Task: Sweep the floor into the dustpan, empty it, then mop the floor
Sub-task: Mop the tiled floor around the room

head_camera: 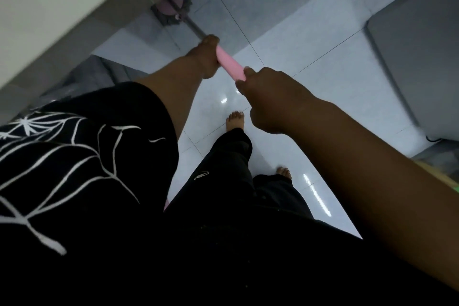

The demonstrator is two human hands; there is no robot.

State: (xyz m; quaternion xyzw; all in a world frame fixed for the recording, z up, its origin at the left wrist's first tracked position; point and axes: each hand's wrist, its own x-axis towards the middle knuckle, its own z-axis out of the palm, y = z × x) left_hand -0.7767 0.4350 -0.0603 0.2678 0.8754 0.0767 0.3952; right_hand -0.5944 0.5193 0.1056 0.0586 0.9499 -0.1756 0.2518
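White counter (62, 7) fills the frame from 9 to 11 o'clock. The mop head (171, 5), a pink disc fringed with grey strands, sits on the floor (310, 40) at 12 o'clock, half tucked under the counter's edge. No dustpan is in view, so this looks like the mopping stage, with the strip along the counter base in hand.

To do it well, I judge the head should lie flat on the tiles and slide along the base in overlapping passes. It should draw back toward the bare foot (234, 120) rather than lift, so no dry strip is left in the shadowed corner. The glossy tiles near the foot may be wet, so footing calls for care.

The left hand (206, 57), just above centre, wraps its fingers round the front end of the pink grip (229, 64), where the grey shaft (196, 28) begins. The right hand (270, 99), at centre, is curled tight round the grip's rear end. A grey box (417, 69) stands at 3 o'clock.
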